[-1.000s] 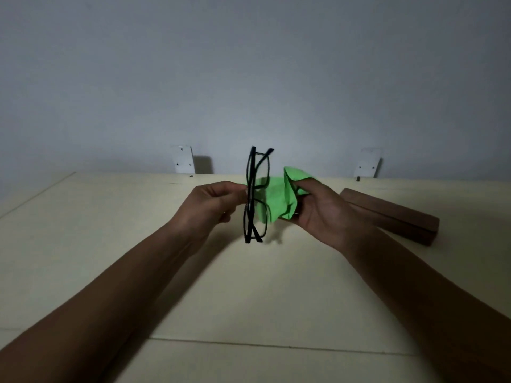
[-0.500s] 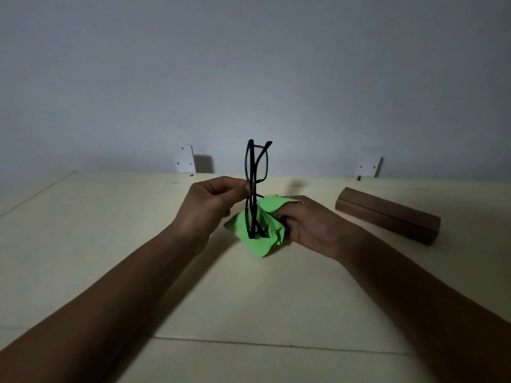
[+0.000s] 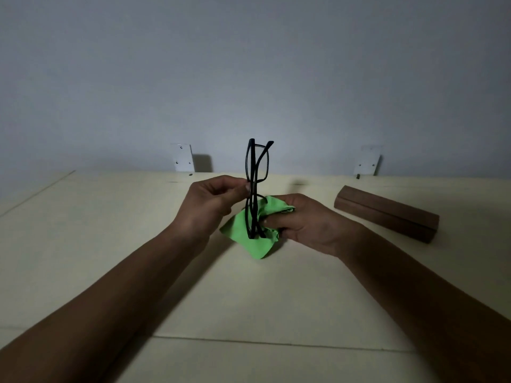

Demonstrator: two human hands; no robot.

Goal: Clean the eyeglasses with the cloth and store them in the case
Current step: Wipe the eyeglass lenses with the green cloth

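1. Count: 1 pair of black eyeglasses [image 3: 252,194], 1 green cloth [image 3: 257,247], 1 brown case [image 3: 387,214], 2 bare hands, 2 white brackets on the wall
2. Left hand [image 3: 210,205]: fingers curled in, thumb and fingertips pinching the eyeglasses at about mid-height of the frame; closed on them, nothing else held
3. Eyeglasses: stood on end, upright, temples folded, held above the cream counter [image 3: 110,230] between the 2 hands; upper half shows against the wall, lower half overlaps the cloth
4. Right hand [image 3: 307,222]: fingers curled round the bunched cloth, clamped on it; thumb tip just beside the lower part of the frame; cannot tell if cloth presses on the lens
5. Cloth: crumpled, 1 corner hanging down toward the counter; contact with the counter unclear
6. Case: shut, lying flat on the counter to the right of the right hand, apart from it, set at an angle
7. Brackets: 1 behind the left hand [image 3: 183,157], 1 beyond the case [image 3: 366,161], both where counter meets wall
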